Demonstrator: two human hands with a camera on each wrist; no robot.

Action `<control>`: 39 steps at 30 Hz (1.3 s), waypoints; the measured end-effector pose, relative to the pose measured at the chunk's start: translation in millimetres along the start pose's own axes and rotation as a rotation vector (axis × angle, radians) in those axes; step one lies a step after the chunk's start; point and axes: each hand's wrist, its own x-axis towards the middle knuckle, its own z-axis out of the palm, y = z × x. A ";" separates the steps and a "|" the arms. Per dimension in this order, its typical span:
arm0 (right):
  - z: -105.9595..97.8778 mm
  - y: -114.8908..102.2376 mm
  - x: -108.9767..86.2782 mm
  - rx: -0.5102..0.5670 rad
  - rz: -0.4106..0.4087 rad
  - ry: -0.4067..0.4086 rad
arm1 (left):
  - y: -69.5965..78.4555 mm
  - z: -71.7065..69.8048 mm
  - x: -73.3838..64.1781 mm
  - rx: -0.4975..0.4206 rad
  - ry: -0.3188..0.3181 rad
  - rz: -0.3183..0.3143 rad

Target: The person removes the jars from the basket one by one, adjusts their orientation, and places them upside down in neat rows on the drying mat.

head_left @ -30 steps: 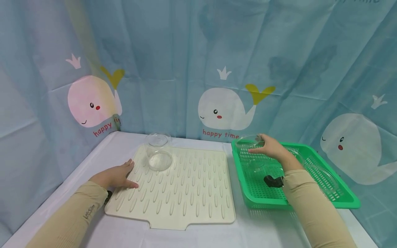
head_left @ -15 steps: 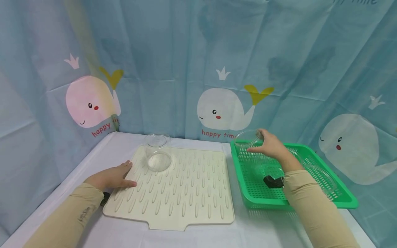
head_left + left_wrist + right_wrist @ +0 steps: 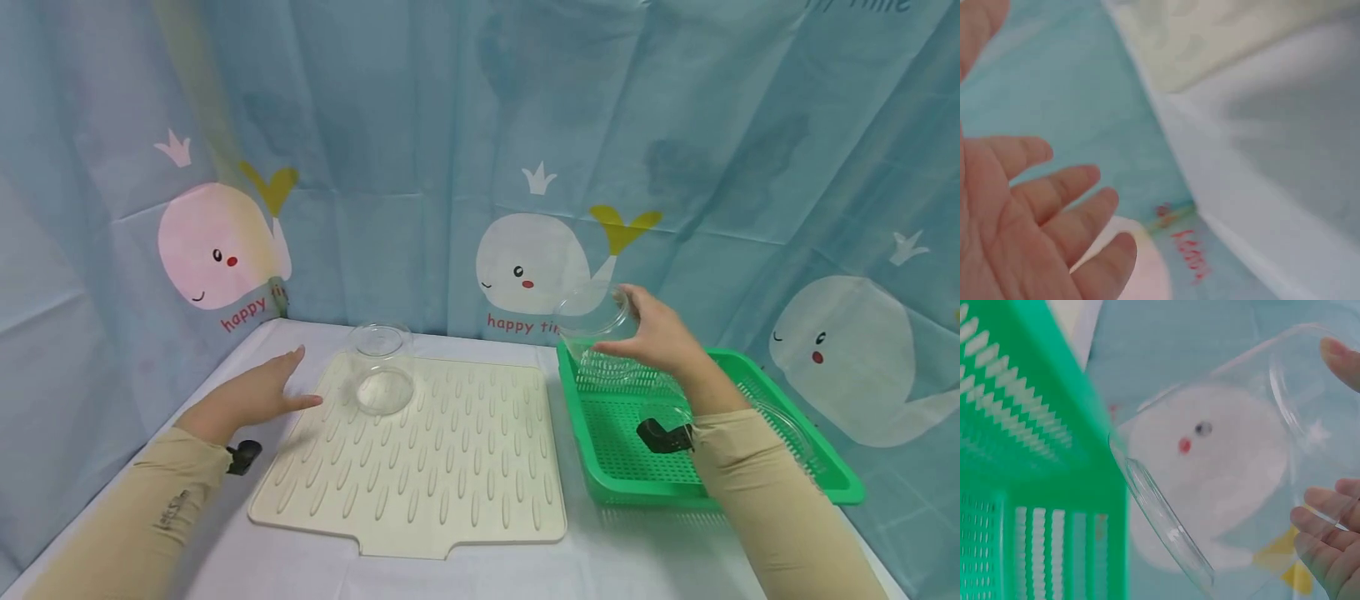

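My right hand [image 3: 656, 343] grips a clear round jar [image 3: 583, 327] by its upper part, thumb on one side and fingers on the other. The jar tilts a little above the back left of the green basket [image 3: 587, 446]; in the right wrist view its see-through wall [image 3: 1216, 469] shows beside the basket. Another clear jar [image 3: 384, 390] stands on the cream ridged mat [image 3: 442, 467], near its back left corner. My left hand [image 3: 243, 396] hovers at the mat's left edge, apart from that jar, with spread fingers [image 3: 1079, 187] holding nothing.
More clear containers [image 3: 787, 433] lie in the basket, partly hidden by my right forearm. A white cloth [image 3: 525, 575] covers the table. Behind it hangs a blue curtain [image 3: 412, 250] with whale prints, close to the table's back edge.
My right hand has raised the jar upward out of the basket and tilted it. My left hand has lifted off the mat's left edge and moved slightly back and left.
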 end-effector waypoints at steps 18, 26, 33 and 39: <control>34.4 -68.1 -18.0 0.245 -0.328 -0.003 | 102.3 -48.5 -12.1 -0.219 0.274 0.092; 54.1 -86.7 -26.6 0.310 -0.431 -0.080 | 154.2 -33.9 -17.8 -0.439 0.274 0.321; 66.6 -97.8 -32.5 0.338 -0.467 -0.139 | 186.1 -18.6 -24.3 -0.575 0.215 0.469; 73.1 -100.8 -34.0 0.276 -0.493 -0.169 | 199.2 -6.6 -25.4 -0.538 0.208 0.497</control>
